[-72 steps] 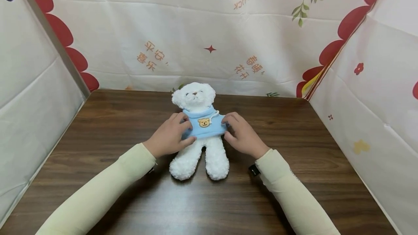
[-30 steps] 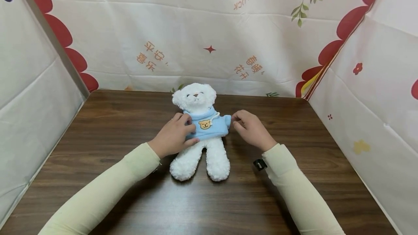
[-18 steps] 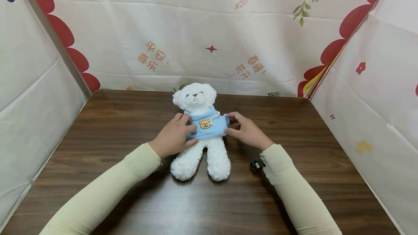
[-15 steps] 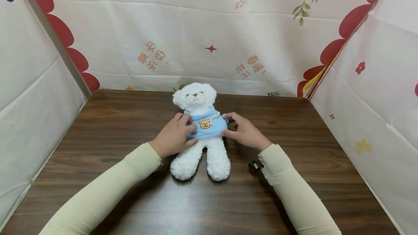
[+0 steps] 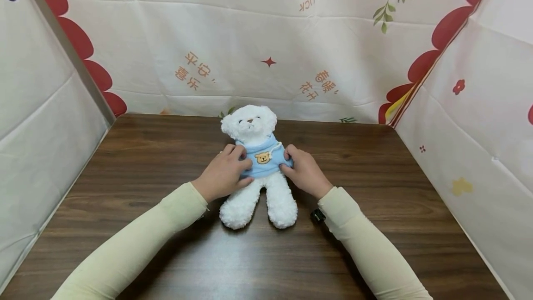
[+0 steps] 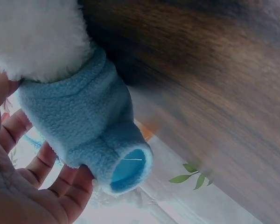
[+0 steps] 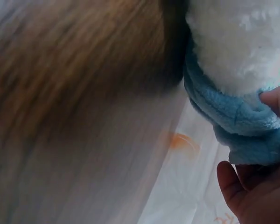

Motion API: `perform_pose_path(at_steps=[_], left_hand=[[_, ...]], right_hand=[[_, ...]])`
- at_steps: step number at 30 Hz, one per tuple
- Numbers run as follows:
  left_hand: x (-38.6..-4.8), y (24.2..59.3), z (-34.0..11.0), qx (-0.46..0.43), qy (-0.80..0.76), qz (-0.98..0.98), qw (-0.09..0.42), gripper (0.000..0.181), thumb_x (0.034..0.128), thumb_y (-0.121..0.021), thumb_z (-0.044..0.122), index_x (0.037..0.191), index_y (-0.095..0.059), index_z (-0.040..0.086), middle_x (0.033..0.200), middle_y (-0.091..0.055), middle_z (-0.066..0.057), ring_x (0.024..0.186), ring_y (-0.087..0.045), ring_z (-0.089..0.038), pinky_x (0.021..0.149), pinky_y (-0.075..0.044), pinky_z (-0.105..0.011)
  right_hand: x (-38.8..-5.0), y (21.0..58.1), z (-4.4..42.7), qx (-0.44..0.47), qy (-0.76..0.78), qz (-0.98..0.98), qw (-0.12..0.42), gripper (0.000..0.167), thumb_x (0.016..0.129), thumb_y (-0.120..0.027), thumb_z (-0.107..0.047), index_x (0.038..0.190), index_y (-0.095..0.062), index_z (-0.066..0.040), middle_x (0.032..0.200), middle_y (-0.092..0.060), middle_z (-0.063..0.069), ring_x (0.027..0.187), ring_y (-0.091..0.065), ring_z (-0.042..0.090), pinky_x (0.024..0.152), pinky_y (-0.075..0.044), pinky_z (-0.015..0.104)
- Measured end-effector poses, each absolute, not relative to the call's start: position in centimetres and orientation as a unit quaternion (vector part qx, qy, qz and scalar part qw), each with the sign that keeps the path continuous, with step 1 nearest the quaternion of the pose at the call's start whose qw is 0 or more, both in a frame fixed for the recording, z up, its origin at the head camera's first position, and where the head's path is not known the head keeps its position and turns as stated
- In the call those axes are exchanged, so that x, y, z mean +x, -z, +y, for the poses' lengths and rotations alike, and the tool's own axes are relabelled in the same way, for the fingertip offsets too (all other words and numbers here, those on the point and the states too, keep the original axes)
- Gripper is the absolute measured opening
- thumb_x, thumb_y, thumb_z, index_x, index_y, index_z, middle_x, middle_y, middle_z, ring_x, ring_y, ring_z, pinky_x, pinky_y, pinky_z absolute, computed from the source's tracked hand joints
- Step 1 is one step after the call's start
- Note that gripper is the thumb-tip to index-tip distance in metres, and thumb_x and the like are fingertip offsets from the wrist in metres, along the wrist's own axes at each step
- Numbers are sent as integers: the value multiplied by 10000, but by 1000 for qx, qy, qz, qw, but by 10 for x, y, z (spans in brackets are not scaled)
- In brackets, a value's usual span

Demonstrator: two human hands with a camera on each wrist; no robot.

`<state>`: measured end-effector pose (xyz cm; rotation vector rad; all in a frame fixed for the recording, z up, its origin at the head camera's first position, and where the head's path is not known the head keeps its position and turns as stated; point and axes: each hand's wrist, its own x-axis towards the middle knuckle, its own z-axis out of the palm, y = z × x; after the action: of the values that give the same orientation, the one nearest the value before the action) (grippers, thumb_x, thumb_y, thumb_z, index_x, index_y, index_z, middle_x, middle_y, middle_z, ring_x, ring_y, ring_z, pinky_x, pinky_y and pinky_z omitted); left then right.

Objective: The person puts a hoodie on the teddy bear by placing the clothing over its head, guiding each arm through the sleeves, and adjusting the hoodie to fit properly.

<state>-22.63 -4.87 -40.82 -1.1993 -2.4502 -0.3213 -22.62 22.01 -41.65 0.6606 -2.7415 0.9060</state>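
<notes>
A white plush bear (image 5: 250, 121) lies face up on the brown table, its legs toward the near edge. It wears a light blue top (image 5: 266, 166) with a small bear-face patch (image 5: 262, 158) and a white cord. My left hand (image 5: 222, 172) grips the top's left side; in the left wrist view an empty-looking sleeve opening (image 6: 129, 171) shows beside the fingers. On the right side, my right hand (image 5: 306, 170) pinches the top between thumb and fingers. The right wrist view shows the bunched blue cloth (image 7: 238, 116) between them.
The dark wood table (image 5: 374, 189) carries the bear near its back middle. White printed cloth (image 5: 233, 50) stands behind it, with further white cloth walls at left and right. A black band (image 5: 318, 216) is at my right wrist.
My right hand has come in from beside the sleeve and closed on the top's right side. The bear's legs have shifted slightly right. My left hand has stayed nearly still.
</notes>
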Motion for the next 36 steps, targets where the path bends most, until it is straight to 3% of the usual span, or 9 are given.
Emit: perform_pose_path(at_steps=[4, 7, 10, 26, 30, 36], left_hand=[[-226, 408, -49, -423, 114, -878, 192, 259, 878, -769, 356, 889, -632, 137, 1052, -517, -125, 888, -445, -287, 669, -461, -383], [-226, 407, -50, -421, 113, -880, 189, 248, 879, -770, 341, 887, -632, 135, 1047, -517, -126, 880, -441, -287, 666, -462, -380], [-226, 407, -50, -422, 114, -880, 186, 242, 882, -767, 334, 889, -631, 134, 1048, -519, -132, 880, -439, -285, 661, -458, -380], [-230, 408, -44, -430, 110, -878, 179, 206, 898, -751, 327, 919, -655, 146, 1070, -534, -137, 905, -466, -285, 678, -472, -389], [-229, 406, -42, -427, 106, -880, 181, 207, 893, -756, 325, 910, -654, 146, 1070, -529, -129, 897, -465, -282, 676, -474, -386], [-229, 406, -42, -427, 108, -880, 180, 214, 878, -774, 318, 888, -651, 145, 1047, -523, -124, 872, -450, -275, 665, -470, -378]], right_hand=[[-223, 412, 222, 203, -306, -926, 86, 241, 919, -718, -160, 1054, -531, -90, 895, -514, 45, 735, -475, 176, 650, -422, 337], [-221, 407, 223, 200, -291, -932, 76, 438, 902, -746, -195, 1254, -541, -34, 1162, -565, 96, 931, -542, 207, 780, -477, 375], [-220, 405, 221, 201, -267, -940, 71, 540, 895, -756, -207, 1334, -521, 2, 1211, -582, 126, 1002, -546, 235, 819, -481, 385], [-222, 413, 220, 220, -232, -937, 140, 240, 899, -738, -99, 1020, -533, -65, 730, -489, 20, 662, -439, 183, 592, -395, 331], [-221, 411, 226, 246, -191, -937, 159, 265, 888, -760, -174, 1030, -560, -74, 836, -514, 34, 739, -463, 206, 654, -409, 350], [-220, 406, 238, 304, -151, -918, 203, 214, 888, -724, -216, 1052, -636, -108, 1294, -502, 176, 1156, -472, 353, 909, -409, 517]])
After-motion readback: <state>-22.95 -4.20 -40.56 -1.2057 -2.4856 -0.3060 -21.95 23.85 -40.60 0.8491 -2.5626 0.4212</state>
